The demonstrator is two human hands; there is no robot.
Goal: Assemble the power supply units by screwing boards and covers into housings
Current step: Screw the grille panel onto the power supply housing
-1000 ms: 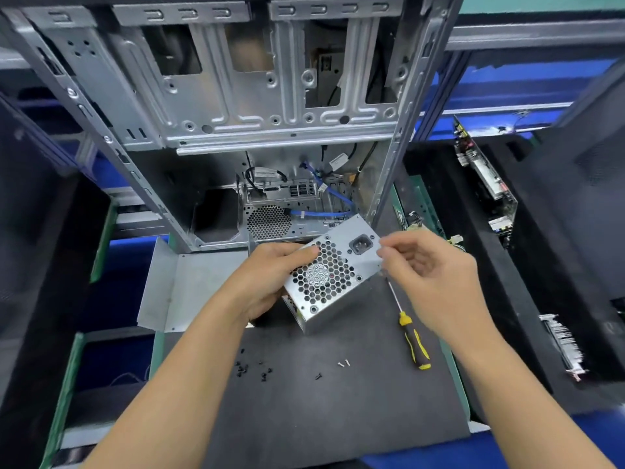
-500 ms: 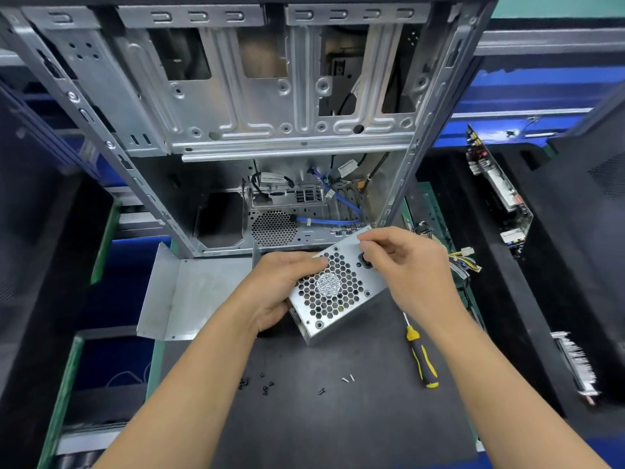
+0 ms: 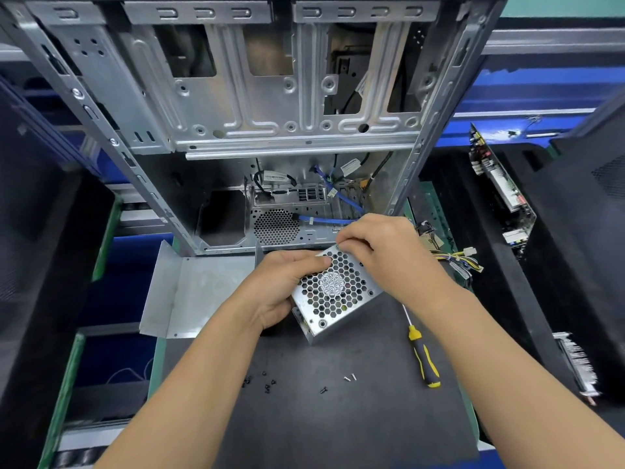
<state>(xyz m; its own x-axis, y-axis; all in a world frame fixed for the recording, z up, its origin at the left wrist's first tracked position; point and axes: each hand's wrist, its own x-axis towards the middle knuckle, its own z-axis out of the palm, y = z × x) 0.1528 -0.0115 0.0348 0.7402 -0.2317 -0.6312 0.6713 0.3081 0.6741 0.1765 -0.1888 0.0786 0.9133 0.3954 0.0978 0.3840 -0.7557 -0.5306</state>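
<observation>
Nearby, both hands grip the power supply, screwdriver and loose screws lying alongside.

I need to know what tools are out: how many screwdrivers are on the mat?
1. The screwdriver, with a yellow-and-black handle, lies on the black mat, just right of the power supply unit; nobody holds it. Others could be hidden behind the arms.

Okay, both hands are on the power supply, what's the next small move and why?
Probably reach the right hand for the screwdriver on the mat. Its fingertips pinch at the top corner hole of the power supply, seemingly seating a screw, while the left hand steadies the housing.
</observation>
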